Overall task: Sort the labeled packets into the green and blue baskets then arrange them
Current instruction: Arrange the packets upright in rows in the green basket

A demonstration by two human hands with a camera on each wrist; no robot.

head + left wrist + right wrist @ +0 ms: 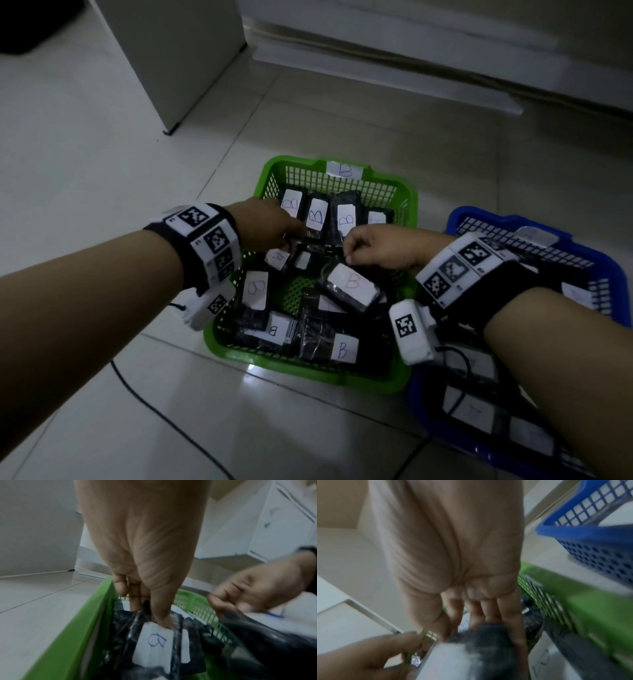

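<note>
The green basket (310, 368), tagged B on its far rim, holds several black packets with white B labels; a row stands along its far wall. My left hand (291, 236) reaches in from the left and pinches the top of one B packet (277, 258) between thumb and fingers; the label (154, 645) shows in the left wrist view. My right hand (352, 253) comes in from the right and grips a black packet with a reddish B label (349, 284), blurred in the right wrist view (488, 642). The blue basket (479, 219) stands right of the green one with several labeled packets.
Both baskets sit side by side on a pale tiled floor (102, 205). A white cabinet (171, 51) stands at the back left, and a white plinth (411, 51) runs along the back. A black cable (154, 404) crosses the floor in front of the green basket.
</note>
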